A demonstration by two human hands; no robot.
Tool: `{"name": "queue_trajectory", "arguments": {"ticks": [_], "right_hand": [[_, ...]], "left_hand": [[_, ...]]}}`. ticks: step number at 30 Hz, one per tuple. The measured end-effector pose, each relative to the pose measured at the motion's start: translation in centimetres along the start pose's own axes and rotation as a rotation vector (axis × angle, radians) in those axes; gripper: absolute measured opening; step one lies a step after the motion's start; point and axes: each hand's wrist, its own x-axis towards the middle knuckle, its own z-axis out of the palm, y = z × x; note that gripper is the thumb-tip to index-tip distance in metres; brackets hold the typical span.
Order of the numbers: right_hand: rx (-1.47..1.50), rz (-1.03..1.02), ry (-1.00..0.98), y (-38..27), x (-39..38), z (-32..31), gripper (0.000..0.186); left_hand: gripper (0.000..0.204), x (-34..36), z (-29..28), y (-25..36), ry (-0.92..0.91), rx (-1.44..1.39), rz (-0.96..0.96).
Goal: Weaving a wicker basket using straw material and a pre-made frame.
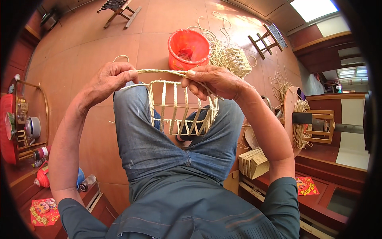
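A pale straw-coloured braided cord (161, 71) stretches between my two hands in a slight arch. My left hand (115, 77) pinches its left end between thumb and fingers, above my left knee. At the other end, my right hand (215, 81) grips the cord with thumb and forefinger, its other fingers curled below. Between my knees rests an open basket frame (175, 109) wound with the same cord, with upright cord-wrapped bars. My right fingers hang just over its upper rim; I cannot tell whether they touch it. A strand from the left hand runs toward the frame's upper left corner.
A red bucket (188, 47) stands ahead on the tiled floor, beside loose cord (217, 49) and another woven frame (238, 61). Two folding stools (267, 42) are farther off. Right of me sit a finished-looking woven box (253, 163) and a cord bundle (301, 119).
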Motion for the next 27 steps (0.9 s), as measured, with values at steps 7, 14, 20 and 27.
{"name": "queue_trajectory", "arguments": {"ticks": [7,14,20,27], "right_hand": [[0.017,0.071,-0.017,-0.1,-0.7,0.2,0.043],[-0.354,-0.043,0.202,0.7,-1.1,0.0,0.038],[-0.19,-0.057,0.654,2.6,-4.0,-8.1,0.027],[0.111,-0.072,0.908,7.1,-10.7,-23.2,0.028]], "left_hand": [[0.039,0.1,-0.5,0.0,0.014,0.049,-0.042],[0.032,-0.5,-1.0,0.2,0.035,0.199,-0.026],[0.037,-3.8,-6.8,-1.9,0.154,0.038,-0.071],[0.041,-10.7,-14.0,-7.4,0.338,-0.094,-0.178]]}}
